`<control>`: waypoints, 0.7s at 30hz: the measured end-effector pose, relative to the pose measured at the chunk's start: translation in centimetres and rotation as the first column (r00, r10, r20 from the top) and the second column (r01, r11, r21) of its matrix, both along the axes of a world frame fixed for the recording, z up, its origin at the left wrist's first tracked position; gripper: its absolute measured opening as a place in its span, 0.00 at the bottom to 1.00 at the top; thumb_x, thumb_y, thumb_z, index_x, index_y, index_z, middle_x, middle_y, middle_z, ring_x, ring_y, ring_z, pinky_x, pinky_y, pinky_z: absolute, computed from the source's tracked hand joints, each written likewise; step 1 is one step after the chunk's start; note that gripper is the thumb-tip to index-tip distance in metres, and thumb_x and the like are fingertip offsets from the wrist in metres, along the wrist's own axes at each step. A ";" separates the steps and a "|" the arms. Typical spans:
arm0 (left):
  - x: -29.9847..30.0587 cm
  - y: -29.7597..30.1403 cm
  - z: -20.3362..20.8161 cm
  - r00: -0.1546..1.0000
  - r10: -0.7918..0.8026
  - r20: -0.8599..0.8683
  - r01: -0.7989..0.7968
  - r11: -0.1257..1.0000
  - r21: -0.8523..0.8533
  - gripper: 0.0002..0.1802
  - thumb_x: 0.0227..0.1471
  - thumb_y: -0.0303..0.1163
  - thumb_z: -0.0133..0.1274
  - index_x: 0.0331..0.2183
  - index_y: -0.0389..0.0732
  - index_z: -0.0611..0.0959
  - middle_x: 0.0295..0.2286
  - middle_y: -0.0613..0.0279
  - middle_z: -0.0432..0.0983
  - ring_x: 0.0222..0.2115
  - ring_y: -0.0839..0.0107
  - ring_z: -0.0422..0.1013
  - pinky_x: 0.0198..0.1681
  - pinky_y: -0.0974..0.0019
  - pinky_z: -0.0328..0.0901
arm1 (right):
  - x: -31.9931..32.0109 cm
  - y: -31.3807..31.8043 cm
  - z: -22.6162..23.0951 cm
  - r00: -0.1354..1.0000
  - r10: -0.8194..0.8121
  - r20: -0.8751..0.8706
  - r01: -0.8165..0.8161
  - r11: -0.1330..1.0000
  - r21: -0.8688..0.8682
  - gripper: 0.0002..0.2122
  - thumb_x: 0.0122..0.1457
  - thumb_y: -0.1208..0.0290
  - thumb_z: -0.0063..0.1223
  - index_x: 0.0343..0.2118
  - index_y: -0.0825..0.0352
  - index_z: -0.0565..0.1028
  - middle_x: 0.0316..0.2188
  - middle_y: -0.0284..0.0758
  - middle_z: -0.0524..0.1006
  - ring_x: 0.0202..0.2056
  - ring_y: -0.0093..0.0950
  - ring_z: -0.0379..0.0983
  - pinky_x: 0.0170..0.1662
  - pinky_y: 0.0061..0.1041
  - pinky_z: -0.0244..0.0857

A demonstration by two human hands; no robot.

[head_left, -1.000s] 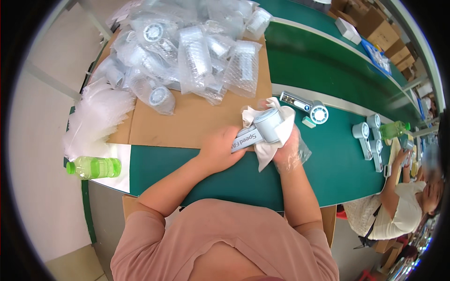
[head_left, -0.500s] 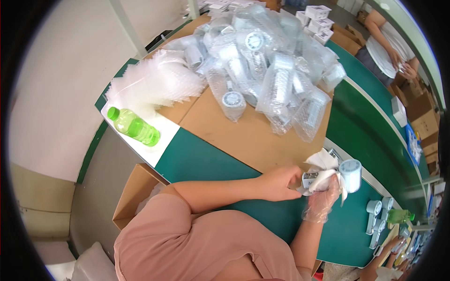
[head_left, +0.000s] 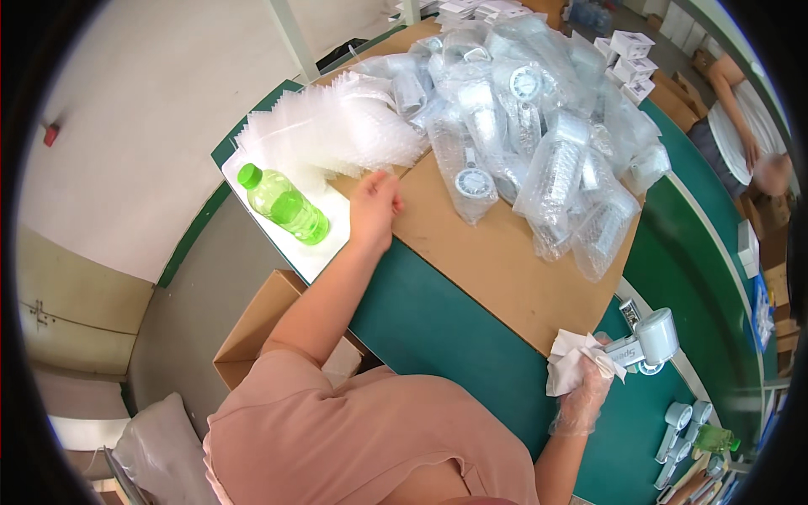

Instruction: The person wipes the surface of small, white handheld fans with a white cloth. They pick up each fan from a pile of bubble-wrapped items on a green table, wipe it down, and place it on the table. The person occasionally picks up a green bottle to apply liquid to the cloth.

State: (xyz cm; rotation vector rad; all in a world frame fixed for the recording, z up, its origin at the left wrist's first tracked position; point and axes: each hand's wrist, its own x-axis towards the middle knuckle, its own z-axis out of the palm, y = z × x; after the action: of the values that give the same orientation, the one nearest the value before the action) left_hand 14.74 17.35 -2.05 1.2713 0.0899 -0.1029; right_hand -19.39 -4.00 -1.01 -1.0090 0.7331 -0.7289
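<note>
My left hand (head_left: 375, 210) is bare, its fingers curled in, with nothing visible in them. It hovers at the edge of a fanned stack of white bubble-wrap bags (head_left: 328, 126), beside a green-capped bottle of green drink (head_left: 284, 206). At the right, my right hand (head_left: 586, 389) wears a clear plastic glove. It is closed around a crumpled white cloth or tissue (head_left: 566, 362) and a pale grey-blue handheld device (head_left: 656, 337) with a drum-shaped head. The grip hides part of the device's handle.
Bubble-wrapped devices (head_left: 547, 143) lie heaped on the flat brown cardboard (head_left: 471, 269). Several unwrapped devices (head_left: 676, 438) lie at the lower right near another green bottle (head_left: 715, 438). An open carton (head_left: 261, 328) stands at left. Across the green table, another person (head_left: 741, 126) stands at the upper right.
My left hand has left the device and swung up and left to the bag stack. The device has turned in my right hand, showing its handle. The view has shifted.
</note>
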 end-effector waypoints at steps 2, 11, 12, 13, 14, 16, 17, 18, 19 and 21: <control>1.7 -0.1 0.3 0.997 0.077 0.009 -0.078 0.995 0.063 0.16 0.53 0.32 0.54 0.40 0.32 0.75 0.21 0.67 0.68 0.18 0.80 0.62 0.19 0.75 0.56 | 0.1 0.2 -0.1 1.000 -0.011 0.005 0.011 1.000 0.010 0.22 0.48 0.76 0.54 0.49 0.68 0.65 0.41 0.37 0.71 0.42 0.31 0.72 0.46 0.30 0.69; 6.1 0.1 -1.4 0.946 0.311 0.090 -0.322 0.934 0.157 0.16 0.53 0.38 0.57 0.22 0.37 0.75 0.16 0.68 0.66 0.15 0.80 0.58 0.16 0.71 0.54 | 0.1 0.0 0.3 0.999 -0.040 0.036 0.037 0.997 0.061 0.20 0.44 0.83 0.53 0.44 0.71 0.69 0.38 0.38 0.72 0.39 0.29 0.72 0.43 0.27 0.68; 5.8 0.4 -1.7 0.947 0.297 0.118 -0.317 0.924 0.215 0.17 0.53 0.38 0.56 0.21 0.39 0.73 0.16 0.69 0.66 0.15 0.81 0.58 0.16 0.71 0.53 | -0.1 -0.1 0.3 0.999 -0.041 -0.004 0.041 0.998 0.039 0.20 0.45 0.82 0.53 0.44 0.72 0.69 0.38 0.38 0.72 0.39 0.29 0.72 0.43 0.27 0.68; 4.7 -0.1 -1.0 0.964 0.246 0.102 -0.265 0.931 0.251 0.17 0.54 0.39 0.56 0.21 0.40 0.73 0.17 0.69 0.65 0.17 0.81 0.58 0.17 0.71 0.53 | -0.5 -0.2 0.2 0.997 -0.060 -0.056 0.062 0.998 0.022 0.20 0.45 0.81 0.54 0.45 0.72 0.69 0.38 0.39 0.73 0.39 0.29 0.72 0.43 0.27 0.68; 3.8 -0.3 0.1 0.978 0.193 0.084 -0.209 0.935 0.286 0.17 0.54 0.40 0.55 0.22 0.41 0.73 0.17 0.70 0.65 0.18 0.81 0.59 0.19 0.72 0.54 | -0.8 -0.3 0.2 0.991 -0.082 -0.107 0.083 0.997 0.007 0.20 0.45 0.80 0.54 0.45 0.73 0.69 0.37 0.39 0.73 0.39 0.30 0.72 0.43 0.27 0.67; 2.6 1.3 1.3 0.977 0.172 0.129 -0.202 0.938 0.281 0.16 0.57 0.42 0.52 0.23 0.43 0.73 0.19 0.71 0.64 0.21 0.82 0.59 0.21 0.74 0.54 | -0.5 -0.1 0.9 0.990 -0.043 -0.132 0.050 0.997 0.051 0.20 0.46 0.78 0.56 0.45 0.74 0.70 0.35 0.39 0.75 0.36 0.29 0.74 0.42 0.26 0.68; 2.4 1.6 1.3 0.968 0.179 0.176 -0.216 0.950 0.226 0.16 0.58 0.43 0.50 0.24 0.44 0.72 0.21 0.73 0.63 0.22 0.83 0.59 0.23 0.75 0.54 | -0.5 0.0 1.5 0.993 -0.021 -0.115 0.031 0.996 0.085 0.20 0.47 0.77 0.57 0.45 0.73 0.70 0.36 0.38 0.75 0.36 0.29 0.74 0.41 0.26 0.68; 1.3 1.2 2.2 0.910 0.218 0.352 -0.273 0.955 0.114 0.14 0.61 0.41 0.46 0.26 0.45 0.71 0.22 0.73 0.62 0.23 0.83 0.58 0.25 0.76 0.55 | -0.1 0.0 1.9 0.996 -0.001 -0.091 0.011 0.993 0.115 0.19 0.47 0.77 0.58 0.44 0.72 0.70 0.36 0.38 0.75 0.36 0.28 0.74 0.41 0.25 0.69; 0.5 1.2 3.3 0.859 0.191 0.475 -0.273 0.956 0.111 0.12 0.62 0.38 0.44 0.27 0.44 0.70 0.24 0.72 0.63 0.24 0.83 0.58 0.26 0.75 0.56 | -0.2 0.1 1.7 0.996 -0.011 -0.090 0.023 0.990 0.137 0.19 0.47 0.77 0.59 0.44 0.72 0.70 0.36 0.37 0.76 0.36 0.28 0.74 0.41 0.25 0.69; -3.9 -1.5 7.3 0.668 0.093 0.739 -0.298 0.943 0.150 0.12 0.62 0.31 0.42 0.26 0.39 0.70 0.24 0.70 0.65 0.26 0.82 0.58 0.30 0.74 0.59 | -0.5 -0.1 1.4 0.998 -0.005 -0.069 0.015 0.988 0.151 0.21 0.46 0.76 0.63 0.44 0.69 0.70 0.36 0.35 0.75 0.36 0.27 0.74 0.40 0.24 0.69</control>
State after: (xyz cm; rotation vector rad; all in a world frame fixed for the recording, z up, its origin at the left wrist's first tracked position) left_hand 10.85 15.86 5.21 1.4764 -0.4669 0.6355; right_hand -19.93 -4.13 0.39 -0.8956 0.8412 -0.6396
